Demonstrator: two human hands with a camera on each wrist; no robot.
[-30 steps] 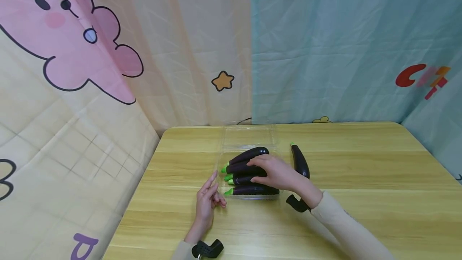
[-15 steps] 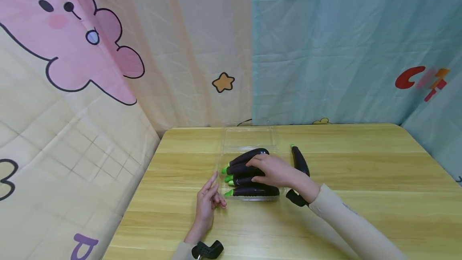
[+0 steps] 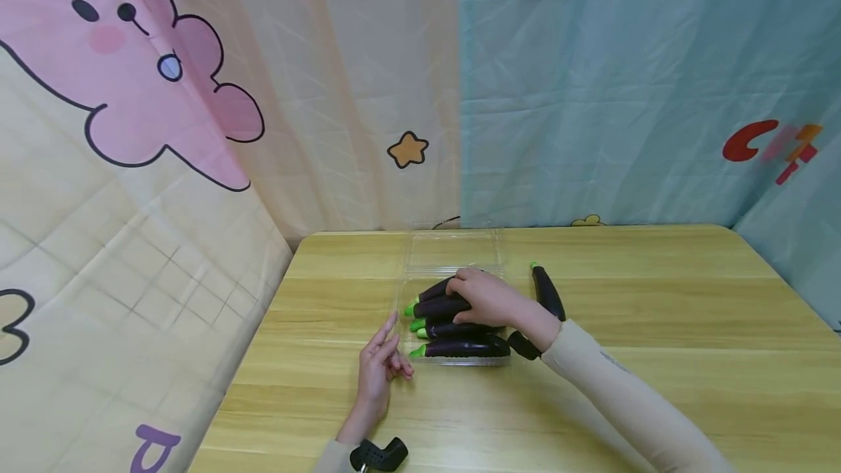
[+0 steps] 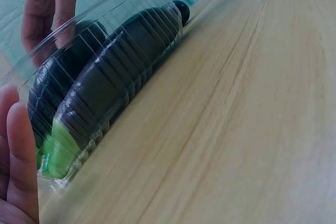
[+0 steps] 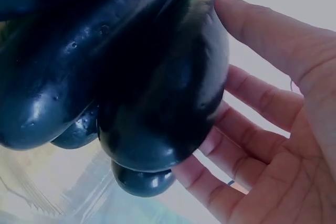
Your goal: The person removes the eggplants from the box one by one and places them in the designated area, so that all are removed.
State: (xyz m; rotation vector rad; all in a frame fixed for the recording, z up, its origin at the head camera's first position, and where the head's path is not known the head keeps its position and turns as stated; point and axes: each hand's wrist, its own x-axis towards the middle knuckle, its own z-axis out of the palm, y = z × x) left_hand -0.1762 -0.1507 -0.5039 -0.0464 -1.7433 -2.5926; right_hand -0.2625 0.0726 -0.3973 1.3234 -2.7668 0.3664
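Several dark purple eggplants [image 3: 463, 347] with green stem ends lie side by side in a clear plastic box [image 3: 407, 289]. My right hand [image 3: 489, 298] reaches over them from the right. In the right wrist view, its thumb and fingers lie on either side of one eggplant [image 5: 168, 93] in the pile, gripping it. My left hand [image 3: 377, 374] rests at the box's left side, index finger extended along it and the other fingers loosely bent. The left wrist view shows the near eggplant [image 4: 110, 82] through the box's ribbed wall.
One more eggplant [image 3: 547, 292] lies on the wooden table [image 3: 657, 356], right of the box. The box's lid [image 3: 453, 250] is folded back towards the curtain [image 3: 591, 93] behind the table. Another curtain [image 3: 164, 254] hangs along the left edge.
My right hand has moved slightly away from me and left, from the middle eggplants towards the far ones, its fingers drawing in. My left hand has stayed in place.
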